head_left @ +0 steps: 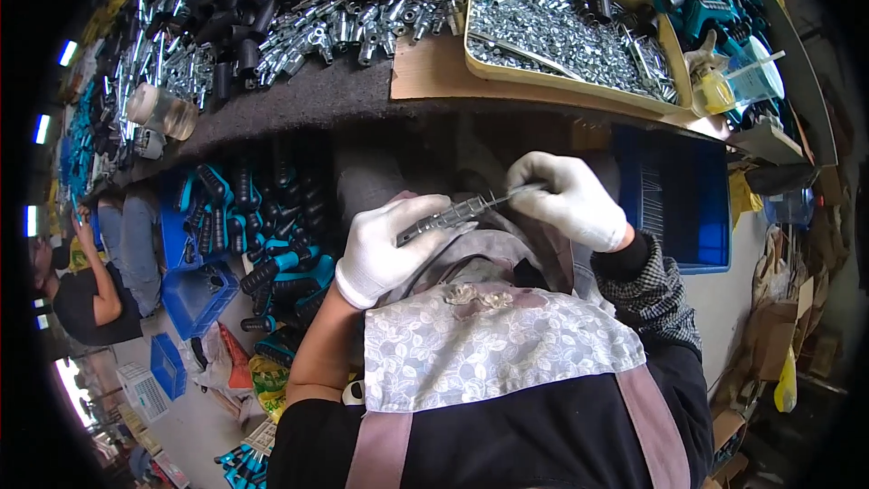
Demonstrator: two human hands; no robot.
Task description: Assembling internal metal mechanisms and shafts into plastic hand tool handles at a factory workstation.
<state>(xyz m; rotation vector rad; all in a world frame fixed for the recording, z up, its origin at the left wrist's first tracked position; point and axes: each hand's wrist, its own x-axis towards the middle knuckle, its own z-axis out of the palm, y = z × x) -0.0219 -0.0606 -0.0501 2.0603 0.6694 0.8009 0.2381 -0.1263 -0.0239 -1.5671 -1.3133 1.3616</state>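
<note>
My left hand [385, 249], in a white glove, is closed around a slim, ribbed grey metal part [453, 215] held above my lap. The part tilts up toward the right, and its lower end is partly covered by the fingers. My right hand [570, 199], also gloved in white, pinches a thin metal piece [497, 202] at the part's right end. Whether the two pieces are joined is too small to tell. Below both hands lies my pale, leaf-patterned apron [498, 344].
A bench [299, 95] ahead carries heaps of metal fittings [362, 27], black sleeves [244, 14] and a cream tray [579, 91] of small metal parts. Black-and-teal handles [262, 217] pile up at left; a blue bin [706, 217] stands at right. Another person [95, 299] sits far left.
</note>
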